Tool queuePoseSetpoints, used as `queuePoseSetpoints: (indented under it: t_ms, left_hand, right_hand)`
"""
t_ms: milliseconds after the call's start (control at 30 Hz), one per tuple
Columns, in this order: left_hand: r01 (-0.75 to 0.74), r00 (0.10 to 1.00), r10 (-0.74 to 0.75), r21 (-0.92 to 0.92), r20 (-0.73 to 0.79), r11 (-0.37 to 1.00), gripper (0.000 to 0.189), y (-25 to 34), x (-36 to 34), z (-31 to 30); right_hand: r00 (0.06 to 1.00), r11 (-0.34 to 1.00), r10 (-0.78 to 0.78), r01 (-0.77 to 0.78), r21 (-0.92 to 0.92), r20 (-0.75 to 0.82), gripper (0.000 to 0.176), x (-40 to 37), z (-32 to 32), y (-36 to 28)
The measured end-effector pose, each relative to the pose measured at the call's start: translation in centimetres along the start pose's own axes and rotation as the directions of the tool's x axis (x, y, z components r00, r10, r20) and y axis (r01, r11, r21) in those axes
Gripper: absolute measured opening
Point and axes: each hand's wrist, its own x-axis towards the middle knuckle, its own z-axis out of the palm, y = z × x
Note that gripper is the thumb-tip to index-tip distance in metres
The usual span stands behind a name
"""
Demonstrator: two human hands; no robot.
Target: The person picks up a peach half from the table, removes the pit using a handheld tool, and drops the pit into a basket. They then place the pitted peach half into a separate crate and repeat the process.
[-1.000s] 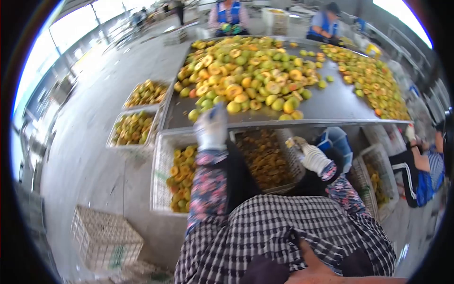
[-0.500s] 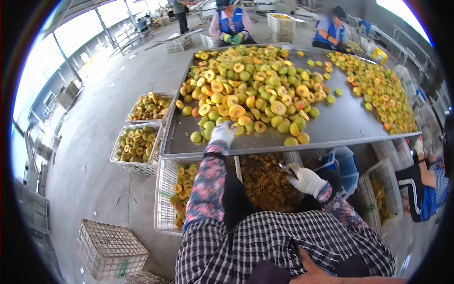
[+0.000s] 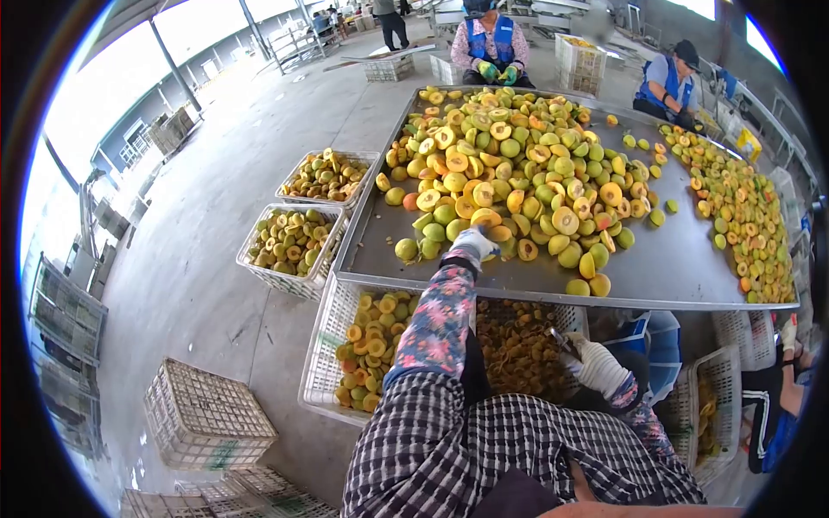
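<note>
My left hand (image 3: 475, 243), in a white glove, reaches over the near edge of a pile of halved peaches (image 3: 566, 221) on a metal table (image 3: 380, 250). Its fingers stretch toward the fruit, their tips right at the nearest halves. In my right hand (image 3: 598, 367), also gloved, is a small metal tool (image 3: 563, 342), its shape hard to make out. That hand is low, in front of the table, over a crate of brown peach pits and scraps (image 3: 518, 345). Left of it stands a white crate (image 3: 321, 367) holding peach halves.
Two more crates of fruit (image 3: 298, 246) (image 3: 328, 177) stand on the floor left of the table. An upturned crate (image 3: 207, 414) lies nearer. Co-workers in blue vests (image 3: 492, 43) (image 3: 673, 85) sit across the table. A blue container (image 3: 663, 350) stands under its edge.
The view has swung left, shifting the scene rightward and down in it. My left hand remains at the near peaches; my right hand still holds the tool over the scraps crate.
</note>
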Motion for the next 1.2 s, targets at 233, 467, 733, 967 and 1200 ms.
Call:
queuePoseSetpoints:
  t_ms: [233, 467, 733, 967, 1200]
  left_hand:
    - [0.035, 0.968, 0.246, -0.997, 0.053, 0.076, 0.036, -2.3, -5.9, 1.6]
    - [-0.507, 0.832, 0.367, -0.300, -0.416, 0.808, 0.052, 2.7, -10.1, 8.4]
    - [-0.398, 0.906, 0.374, -0.103, -0.197, 0.911, 0.049, 5.2, -9.0, 8.0]
    - [-0.158, 0.986, 0.145, 0.210, 0.077, 0.965, 0.067, 7.9, -5.6, 5.7]
    - [-0.367, 0.928, 0.356, 0.443, 0.111, 0.818, 0.067, 10.9, -6.8, 8.6]
  right_hand:
    - [0.994, 0.973, -0.016, 0.040, 0.226, -0.108, 0.038, 2.7, -1.2, -2.1]
    - [0.970, 0.709, 0.222, -0.089, 0.699, -0.101, 0.024, 7.1, 1.3, -0.1]
    - [0.896, 0.383, 0.427, -0.056, 0.922, -0.123, 0.022, 5.1, -0.3, 2.5]
    - [0.897, 0.364, 0.437, -0.106, 0.926, -0.069, 0.022, 3.1, -1.4, 1.9]
    - [0.936, 0.500, 0.308, -0.006, 0.866, -0.171, 0.024, 4.0, 1.1, 3.8]
